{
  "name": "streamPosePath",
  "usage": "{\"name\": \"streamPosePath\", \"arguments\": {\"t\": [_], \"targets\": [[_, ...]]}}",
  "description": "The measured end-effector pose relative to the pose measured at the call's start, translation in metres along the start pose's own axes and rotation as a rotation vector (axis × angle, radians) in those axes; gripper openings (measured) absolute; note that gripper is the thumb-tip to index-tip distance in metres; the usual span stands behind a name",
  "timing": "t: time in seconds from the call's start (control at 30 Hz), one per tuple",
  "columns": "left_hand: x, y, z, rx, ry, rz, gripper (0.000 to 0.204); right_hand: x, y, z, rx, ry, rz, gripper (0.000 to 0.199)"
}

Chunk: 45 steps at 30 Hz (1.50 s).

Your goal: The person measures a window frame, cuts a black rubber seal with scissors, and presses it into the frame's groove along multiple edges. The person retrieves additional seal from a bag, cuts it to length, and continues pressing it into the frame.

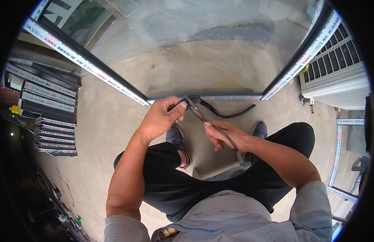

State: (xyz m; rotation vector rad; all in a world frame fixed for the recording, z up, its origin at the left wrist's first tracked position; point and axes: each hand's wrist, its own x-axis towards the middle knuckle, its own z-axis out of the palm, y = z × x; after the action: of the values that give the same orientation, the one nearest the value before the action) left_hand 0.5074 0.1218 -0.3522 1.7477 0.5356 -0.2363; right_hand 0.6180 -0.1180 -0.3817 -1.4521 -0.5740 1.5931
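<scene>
From where I stand, the person sits with knees apart, right up against the near edge of a glass panel (187,66) in a dark frame (231,97) with white printed tape along it. The left hand (165,115), just by the frame's near left corner, has thumb and fingers pinched together on a black rubber strip (228,116); the bit inside the pinch is mostly covered by the fingertips. The right hand (225,135) is curled round the handles of a pair of metal scissors (198,113), whose fingers hide part of the grips. The blades point up toward the left hand and meet the strip there, in front of the frame's near edge, though I can't tell whether they have bitten into it. From the blades the strip loops over and bends off to the right, its loose end stopping short of the frame's near right corner; I can't say if that tail hangs or touches the floor (94,121). The panel's far edge is cut off from view. Something grey and flat (219,174) between the legs is half covered by them and hard to make out. Off to the left is a stack of taped bars (54,97), dark at its outer side; to the right, a white slatted unit (334,82) is partly cut off.
</scene>
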Motion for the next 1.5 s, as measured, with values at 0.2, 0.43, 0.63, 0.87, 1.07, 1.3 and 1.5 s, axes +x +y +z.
{"name": "streamPosePath", "arguments": {"t": [0.2,0.43,0.63,0.87,1.07,1.3,1.5], "targets": [[0.004,-0.006,0.004,-0.007,-0.011,-0.008,0.030,0.000,0.003,0.001,-0.053,0.034,0.031,0.074],[0.001,0.001,0.000,-0.084,-0.086,-0.001,0.025,-0.001,-0.002,-0.001,-0.094,0.073,0.034,0.073],[-0.005,0.008,-0.004,-0.073,-0.100,-0.033,0.025,-0.001,0.005,-0.001,-0.125,0.114,-0.056,0.069],[-0.005,0.004,-0.004,-0.115,-0.119,-0.021,0.028,-0.002,0.005,0.000,-0.143,0.117,-0.079,0.069],[-0.006,0.004,-0.004,-0.162,-0.146,-0.018,0.028,-0.004,0.001,0.001,-0.125,0.109,-0.095,0.068],[-0.007,0.008,-0.004,-0.159,-0.159,-0.037,0.032,-0.008,0.001,0.004,-0.150,0.123,-0.087,0.066],[-0.014,0.015,-0.008,-0.237,-0.183,-0.024,0.061,-0.011,0.000,0.006,-0.272,0.153,-0.146,0.067]]}}
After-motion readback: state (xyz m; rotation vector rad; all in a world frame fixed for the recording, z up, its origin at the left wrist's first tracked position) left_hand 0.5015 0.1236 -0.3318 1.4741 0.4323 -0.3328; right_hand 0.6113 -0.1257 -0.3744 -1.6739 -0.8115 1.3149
